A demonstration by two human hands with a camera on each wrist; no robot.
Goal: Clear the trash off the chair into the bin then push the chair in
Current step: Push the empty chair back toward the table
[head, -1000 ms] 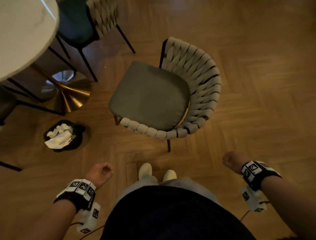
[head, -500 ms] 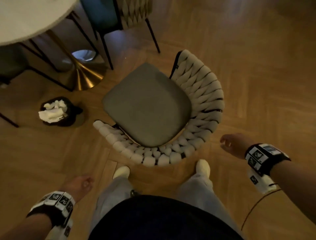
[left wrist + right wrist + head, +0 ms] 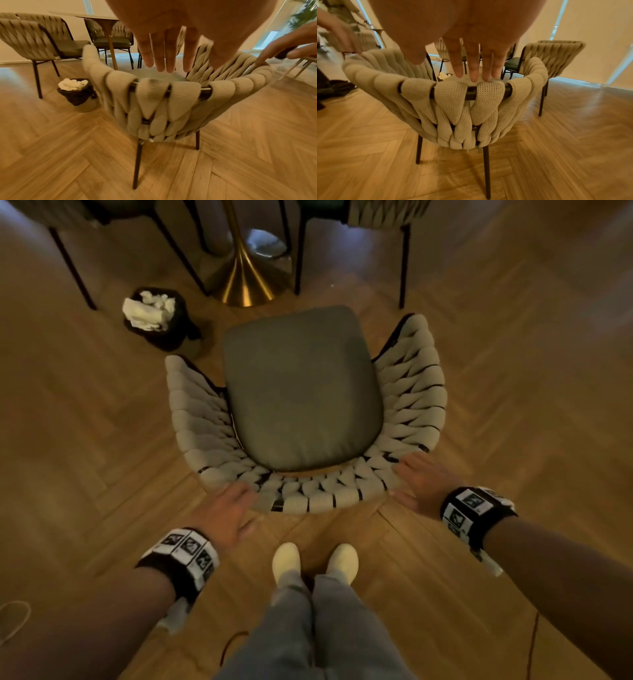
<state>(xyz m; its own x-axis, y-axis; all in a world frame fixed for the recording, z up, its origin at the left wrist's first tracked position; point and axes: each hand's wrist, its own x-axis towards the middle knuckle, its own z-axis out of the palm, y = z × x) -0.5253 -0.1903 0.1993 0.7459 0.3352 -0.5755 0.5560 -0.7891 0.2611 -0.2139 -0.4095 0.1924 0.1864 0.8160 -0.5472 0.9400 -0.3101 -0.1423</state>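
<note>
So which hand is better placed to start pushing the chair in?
Right, narrowly: the right hand has straight fingers at the chair back's top rail. The left hand looks short of it.

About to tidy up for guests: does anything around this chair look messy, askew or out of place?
Only the bin: white crumpled paper is heaped above its rim. The chair stands upright facing the table base, seat bare, not yet pushed in. Nothing spilled on the floor.
</note>
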